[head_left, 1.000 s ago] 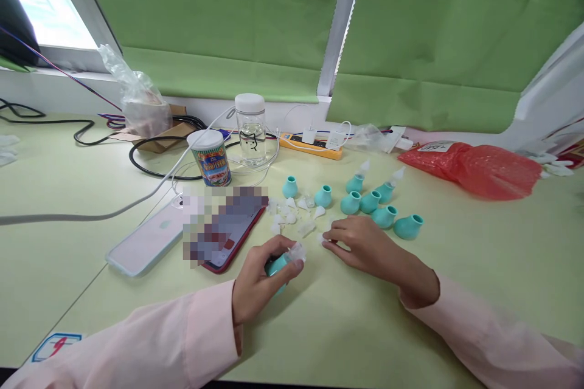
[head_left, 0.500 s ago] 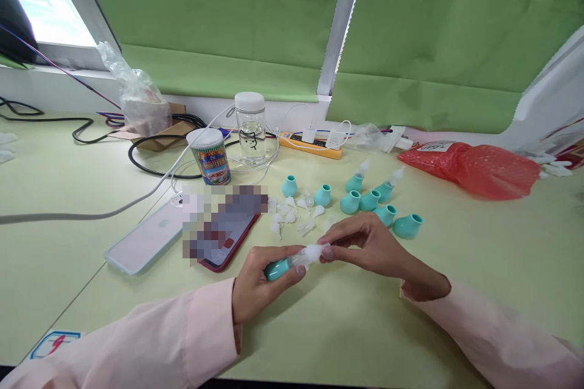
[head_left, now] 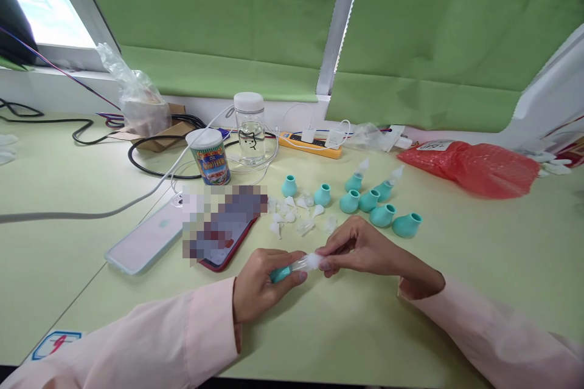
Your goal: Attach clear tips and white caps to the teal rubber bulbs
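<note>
My left hand (head_left: 260, 284) is wrapped round the teal squeeze bulb (head_left: 280, 273) of a small nasal aspirator, which lies sideways above the table. From the bulb's mouth a clear plastic connector (head_left: 299, 265) points right, with a frosted white soft tip (head_left: 312, 261) on its end. The fingers and thumb of my right hand (head_left: 360, 248) pinch that tip's outer end and partly hide it. Beyond my hands, several loose white tips (head_left: 289, 216) and clear connectors (head_left: 305, 227) lie in a cluster. Several open teal bulbs (head_left: 407, 225) stand around to the right; two assembled aspirators (head_left: 354, 181) are farther back.
Left of my hands lie a phone in a red case (head_left: 232, 225) and a pale phone (head_left: 146, 234). Behind them stand a printed tub (head_left: 212, 161) and a clear bottle (head_left: 250, 134). A white cable (head_left: 114, 214), an orange power strip (head_left: 314, 147) and a red bag (head_left: 479, 170) are farther off.
My right hand has shifted slightly left and its fingers are farther over the white tip. The aspirator sits a little lower and deeper in my left hand's grip.
</note>
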Tool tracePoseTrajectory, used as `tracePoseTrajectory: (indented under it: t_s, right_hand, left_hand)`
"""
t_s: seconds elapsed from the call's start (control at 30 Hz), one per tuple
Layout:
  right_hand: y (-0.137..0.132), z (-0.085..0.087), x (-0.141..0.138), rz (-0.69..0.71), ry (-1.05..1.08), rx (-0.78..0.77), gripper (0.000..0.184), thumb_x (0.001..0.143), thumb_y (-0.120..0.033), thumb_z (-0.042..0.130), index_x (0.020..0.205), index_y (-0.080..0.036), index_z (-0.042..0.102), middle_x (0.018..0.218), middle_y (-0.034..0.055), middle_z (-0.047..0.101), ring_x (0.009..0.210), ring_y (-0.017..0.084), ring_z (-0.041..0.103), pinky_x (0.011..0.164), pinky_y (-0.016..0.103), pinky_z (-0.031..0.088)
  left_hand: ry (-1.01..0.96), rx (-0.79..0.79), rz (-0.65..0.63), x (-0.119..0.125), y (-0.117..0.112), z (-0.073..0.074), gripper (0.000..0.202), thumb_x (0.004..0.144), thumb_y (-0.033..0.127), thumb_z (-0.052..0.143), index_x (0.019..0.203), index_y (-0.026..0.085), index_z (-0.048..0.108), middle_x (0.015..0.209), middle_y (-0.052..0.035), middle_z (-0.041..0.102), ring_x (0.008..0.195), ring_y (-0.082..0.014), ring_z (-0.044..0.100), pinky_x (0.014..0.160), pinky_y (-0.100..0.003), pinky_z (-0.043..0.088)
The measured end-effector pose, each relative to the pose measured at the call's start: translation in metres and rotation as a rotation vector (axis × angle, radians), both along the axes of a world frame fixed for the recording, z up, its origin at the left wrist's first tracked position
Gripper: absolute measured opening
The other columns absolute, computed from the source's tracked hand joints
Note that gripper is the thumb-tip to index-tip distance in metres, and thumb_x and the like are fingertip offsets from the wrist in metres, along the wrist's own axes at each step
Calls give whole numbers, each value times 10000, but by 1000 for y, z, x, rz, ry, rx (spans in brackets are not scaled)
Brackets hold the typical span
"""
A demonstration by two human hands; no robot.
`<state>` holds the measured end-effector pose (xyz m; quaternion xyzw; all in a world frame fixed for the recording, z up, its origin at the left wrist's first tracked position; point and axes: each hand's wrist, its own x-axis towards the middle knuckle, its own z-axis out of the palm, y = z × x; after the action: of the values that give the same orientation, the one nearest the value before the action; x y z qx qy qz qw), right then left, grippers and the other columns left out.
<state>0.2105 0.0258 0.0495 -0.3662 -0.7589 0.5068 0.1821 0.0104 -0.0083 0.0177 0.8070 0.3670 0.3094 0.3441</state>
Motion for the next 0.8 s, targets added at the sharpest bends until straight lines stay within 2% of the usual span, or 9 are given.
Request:
tracePoseTrajectory:
  t_s: [0.17,0.37,0.5,0.6,0.7,0.8]
  right_hand:
    - [1,-2,0,22,23,-78,242,655,-264,650,865,-147,676,650,60,680,584,144,630,532,224,504]
    - [-2,-5,-3,3,103,-145,190,621,-201,678,794,-124,690,675,82,684,606,159,636,563,245,515]
    - [-5,-6,-4,-46,138,-117,175,622,-204,676,780,-128,689,668,71,686,604,157,638,557,242,517]
    - [-10,-3,-5,-6,118,-142,163,621,-225,677,748,-123,688,653,66,686,596,160,641,555,245,523]
    - [-20,7,-4,-14,80,-15,155,607,-233,690,730,-138,689,613,47,681,552,150,635,509,220,517]
    - [-28,33,1,-130,56,226,109,640,-236,664,728,-176,688,561,15,669,487,123,615,450,192,502]
  left_hand:
    - [35,43,-20,-1,-2,-3,233,813,276,457,884,133,626,604,-30,554,535,-117,477,508,-208,327]
    - [30,128,-19,-3,-4,-8,263,819,282,446,957,129,609,592,-35,533,518,-120,472,493,-216,325]
    - [-33,112,-7,-2,-5,-6,245,817,270,454,960,151,613,614,-35,558,529,-119,482,494,-214,327]
    - [-54,95,-45,-2,-7,-3,246,806,280,466,948,156,625,571,-22,537,495,-113,465,474,-214,318]
    - [-142,73,-97,-3,-9,-3,278,771,295,507,989,160,613,597,-31,551,503,-118,478,485,-219,350]
    - [-395,82,-41,-6,-9,-5,413,746,343,521,1133,197,515,932,-90,596,801,-203,546,687,-297,424]
